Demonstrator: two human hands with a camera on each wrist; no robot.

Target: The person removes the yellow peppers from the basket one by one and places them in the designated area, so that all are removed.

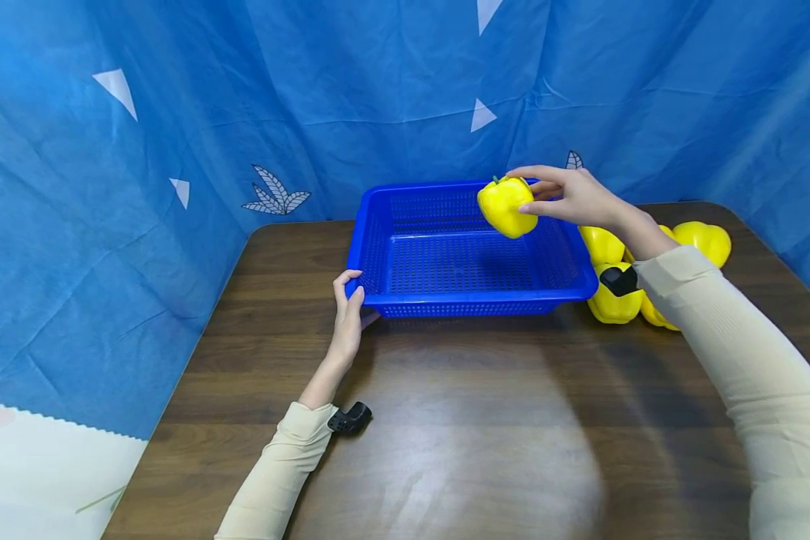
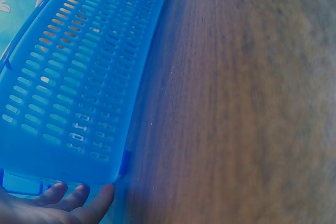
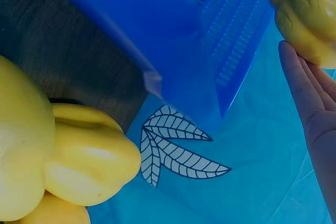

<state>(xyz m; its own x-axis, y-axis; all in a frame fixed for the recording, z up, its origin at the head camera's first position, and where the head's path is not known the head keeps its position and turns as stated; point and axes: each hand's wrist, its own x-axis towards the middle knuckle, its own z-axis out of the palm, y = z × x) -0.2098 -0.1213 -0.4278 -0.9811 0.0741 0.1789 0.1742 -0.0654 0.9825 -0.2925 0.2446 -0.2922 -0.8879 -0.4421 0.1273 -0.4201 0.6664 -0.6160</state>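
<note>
A blue perforated plastic basket (image 1: 472, 297) stands at the back of the table, its inside bare in the head view. My left hand (image 1: 348, 315) grips its front left corner, thumb over the rim and fingers by the side wall. In the left wrist view, fingertips (image 2: 100, 203) touch the basket wall (image 2: 79, 77) low at the corner. Above the basket's right half, my right hand (image 1: 574, 196) pinches a yellow bell pepper (image 1: 506, 208) with a green stem between thumb and fingers. The right wrist view shows part of that bell pepper (image 3: 310, 19) against the fingers.
Several more yellow bell peppers (image 1: 614, 304) lie clustered on the table to the basket's right, partly behind the right forearm. The brown wooden table (image 1: 445, 420) stretches in front of the basket. A blue patterned curtain (image 1: 378, 82) hangs right behind it.
</note>
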